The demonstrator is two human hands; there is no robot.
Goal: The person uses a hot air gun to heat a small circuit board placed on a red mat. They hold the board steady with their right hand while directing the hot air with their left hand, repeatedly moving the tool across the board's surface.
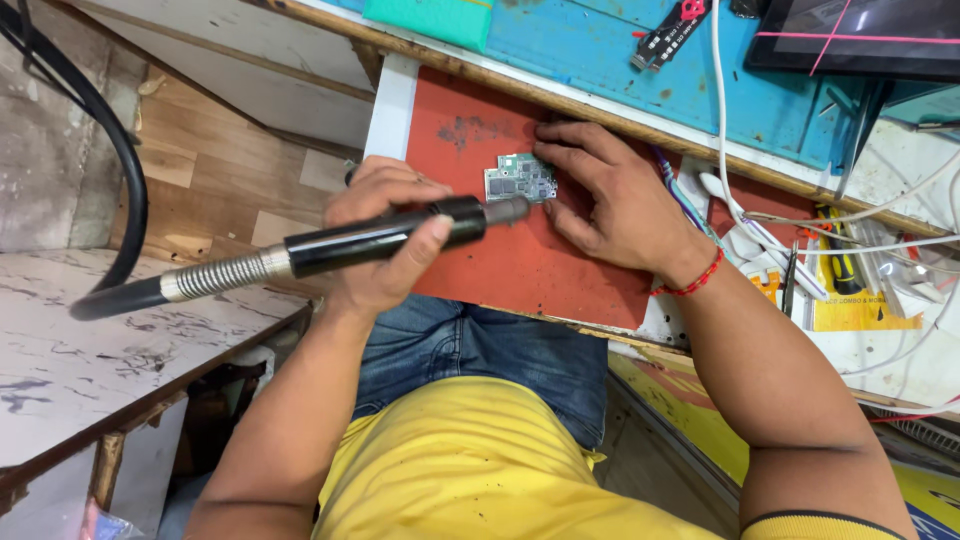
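My left hand (385, 240) grips a black cylindrical handpiece (380, 238) with a metal spring collar and a black hose trailing left. Its grey tip (508, 210) points at the lower edge of a small green circuit board (520, 180). The board lies on a red work mat (500, 270). My right hand (610, 195), with a red bracelet at the wrist, rests palm down on the mat. Its fingertips hold the board's right and top edges.
Behind the mat is a blue bench top (600, 50) with a dark screen (860, 35) and a small black tool (665, 35). White cables (800, 215), tweezers and yellow packaging (860, 300) clutter the right. A marble-patterned table (90, 350) stands left.
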